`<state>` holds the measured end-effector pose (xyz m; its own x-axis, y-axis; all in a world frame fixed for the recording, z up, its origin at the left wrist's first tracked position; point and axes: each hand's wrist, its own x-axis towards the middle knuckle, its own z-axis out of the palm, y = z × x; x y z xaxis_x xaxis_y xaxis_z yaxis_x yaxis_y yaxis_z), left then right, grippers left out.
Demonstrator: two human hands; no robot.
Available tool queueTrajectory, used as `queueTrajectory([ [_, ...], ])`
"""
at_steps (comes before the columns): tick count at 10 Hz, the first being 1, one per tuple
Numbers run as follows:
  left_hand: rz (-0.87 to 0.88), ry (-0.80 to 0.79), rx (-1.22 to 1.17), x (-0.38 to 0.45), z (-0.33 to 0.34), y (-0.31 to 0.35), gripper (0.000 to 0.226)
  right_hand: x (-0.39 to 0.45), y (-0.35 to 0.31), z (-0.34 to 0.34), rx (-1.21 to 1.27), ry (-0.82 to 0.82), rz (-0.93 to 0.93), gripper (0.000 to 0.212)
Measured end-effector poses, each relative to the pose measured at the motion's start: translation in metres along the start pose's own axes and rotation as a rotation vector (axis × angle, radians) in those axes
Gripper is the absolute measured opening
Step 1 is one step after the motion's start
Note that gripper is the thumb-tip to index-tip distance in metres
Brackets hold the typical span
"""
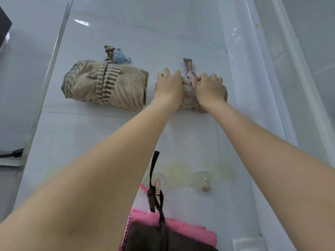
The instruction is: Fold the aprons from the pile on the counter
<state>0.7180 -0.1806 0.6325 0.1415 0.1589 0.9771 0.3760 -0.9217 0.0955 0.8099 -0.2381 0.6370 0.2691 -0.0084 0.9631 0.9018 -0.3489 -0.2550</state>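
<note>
A rolled floral apron [188,95] lies on the white worktop [126,134], bound by a pink dotted strap [192,79] whose end sticks up behind it. The left hand [169,86] grips the roll's left end, fingers curled over it. The right hand [209,87] pinches the strap at the knot. Just left lies a tan rolled apron [105,84] tied with a striped strap [106,82], a small blue toy [119,56] behind it. Near the body, a pink and dark apron [163,232] hangs by a black strap [154,178] from a hook [157,186]; a second hook [206,183] sits beside it.
</note>
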Motion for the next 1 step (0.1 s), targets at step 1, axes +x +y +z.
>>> queueTrajectory([
  [1,0.101,0.043,0.048,-0.0141,-0.0156,0.0063,0.05,-0.0032,0.0006,-0.0197,0.24,0.083,0.086,0.032],
])
